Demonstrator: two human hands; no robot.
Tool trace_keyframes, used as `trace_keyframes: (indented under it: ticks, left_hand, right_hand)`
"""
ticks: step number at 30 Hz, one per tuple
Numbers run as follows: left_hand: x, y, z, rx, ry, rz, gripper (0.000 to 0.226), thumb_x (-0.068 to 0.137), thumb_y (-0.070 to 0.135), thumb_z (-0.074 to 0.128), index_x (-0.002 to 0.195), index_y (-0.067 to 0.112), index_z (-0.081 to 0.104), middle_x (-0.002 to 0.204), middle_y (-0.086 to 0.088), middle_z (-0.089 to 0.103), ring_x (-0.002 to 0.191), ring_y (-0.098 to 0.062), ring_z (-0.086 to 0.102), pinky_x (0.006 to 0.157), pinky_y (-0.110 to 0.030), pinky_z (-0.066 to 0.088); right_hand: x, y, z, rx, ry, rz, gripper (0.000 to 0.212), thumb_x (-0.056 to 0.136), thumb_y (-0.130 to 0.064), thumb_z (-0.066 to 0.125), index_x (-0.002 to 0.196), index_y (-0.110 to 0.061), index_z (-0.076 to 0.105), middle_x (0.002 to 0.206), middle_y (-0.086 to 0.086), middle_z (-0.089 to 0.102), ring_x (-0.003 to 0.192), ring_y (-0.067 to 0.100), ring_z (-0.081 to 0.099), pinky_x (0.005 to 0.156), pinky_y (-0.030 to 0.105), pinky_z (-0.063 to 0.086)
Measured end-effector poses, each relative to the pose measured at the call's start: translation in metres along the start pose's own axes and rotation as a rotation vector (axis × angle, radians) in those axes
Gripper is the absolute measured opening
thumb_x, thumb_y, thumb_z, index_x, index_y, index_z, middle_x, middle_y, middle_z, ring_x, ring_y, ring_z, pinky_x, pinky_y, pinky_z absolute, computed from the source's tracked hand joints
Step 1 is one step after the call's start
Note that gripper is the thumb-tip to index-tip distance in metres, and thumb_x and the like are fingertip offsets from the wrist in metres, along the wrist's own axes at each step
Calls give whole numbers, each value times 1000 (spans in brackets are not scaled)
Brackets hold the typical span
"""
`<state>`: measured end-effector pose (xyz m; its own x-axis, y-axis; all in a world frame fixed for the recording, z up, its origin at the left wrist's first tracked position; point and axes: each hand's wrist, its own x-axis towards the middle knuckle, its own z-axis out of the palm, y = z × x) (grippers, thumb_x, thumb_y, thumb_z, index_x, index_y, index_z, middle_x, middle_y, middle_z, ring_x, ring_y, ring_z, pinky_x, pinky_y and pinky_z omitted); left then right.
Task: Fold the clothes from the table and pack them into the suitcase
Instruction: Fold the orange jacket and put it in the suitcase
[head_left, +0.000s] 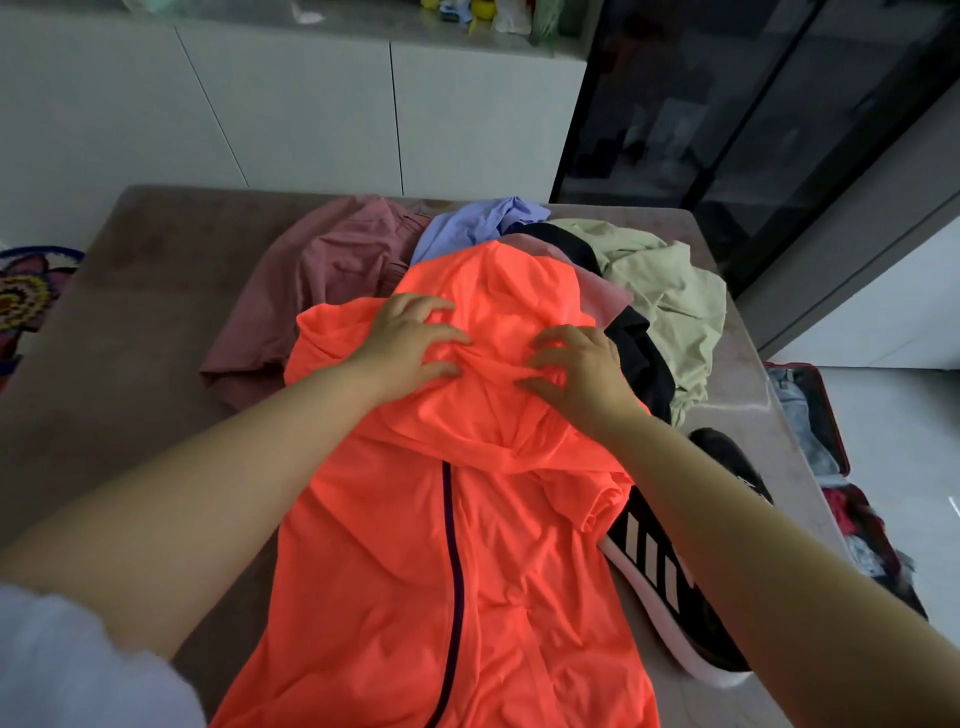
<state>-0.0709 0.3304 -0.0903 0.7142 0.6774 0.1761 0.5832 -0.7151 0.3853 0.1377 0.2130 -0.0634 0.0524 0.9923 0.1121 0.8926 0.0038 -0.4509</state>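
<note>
A bright orange hooded jacket with a dark zip lies lengthwise on the table, hood at the far end. My left hand and my right hand both press down on the hood, fingers spread and bunching the thin fabric between them. Behind the jacket lie a dusty-pink garment, a lilac one, a pale green one and a black one. The open suitcase lies on the floor at the right, with clothes inside.
A black shoe with a pink sole and striped side lies on the table by my right forearm. White cabinets stand behind the table, a dark glass cabinet at the back right. A patterned rug shows at the left.
</note>
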Motion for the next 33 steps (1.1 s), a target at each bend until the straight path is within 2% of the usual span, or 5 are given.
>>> trace_keyframes:
  ticks: [5, 11, 16, 23, 33]
  left_hand:
    - [40, 5, -36, -348, 208, -12, 18, 78, 20, 62, 85, 6, 70, 91, -1, 67, 92, -20, 62, 86, -21, 36]
    - [23, 39, -73, -626, 265, 27, 4, 86, 27, 55, 88, 31, 53, 92, 26, 63, 93, 12, 56, 89, -14, 42]
    - [-78, 43, -35, -468, 123, 105, 9, 85, 34, 53, 92, 30, 57, 85, 29, 62, 88, 10, 55, 85, -1, 34]
    - [-143, 23, 12, -102, 20, 251, 34, 87, 29, 49, 120, 24, 52, 115, -1, 65, 112, -12, 50, 112, -29, 18]
    - [-69, 26, 27, 357, -263, -166, 103, 74, 75, 45, 134, 36, -31, 155, 5, -23, 143, -31, -18, 109, -56, -14]
  right_hand:
    - [35, -12, -54, 225, 181, 74, 15, 87, -20, 65, 96, -9, 68, 89, -5, 61, 79, 11, 53, 73, 27, 40]
    - [5, -46, -65, 78, 591, -271, 18, 83, -26, 62, 86, -9, 69, 87, -1, 68, 90, 16, 54, 84, 29, 36]
    - [-96, -38, 8, 31, 357, -540, 8, 87, -24, 60, 95, -22, 56, 93, -2, 71, 92, 12, 62, 104, 35, 30]
    - [-141, -17, 57, -247, -82, -418, 48, 75, -58, 56, 111, -27, 60, 114, -5, 64, 105, 15, 60, 106, 48, 36]
    - [-38, -17, 36, -376, -261, 134, 118, 69, -63, 68, 145, -37, -18, 157, 2, -20, 144, 33, -13, 112, 55, -8]
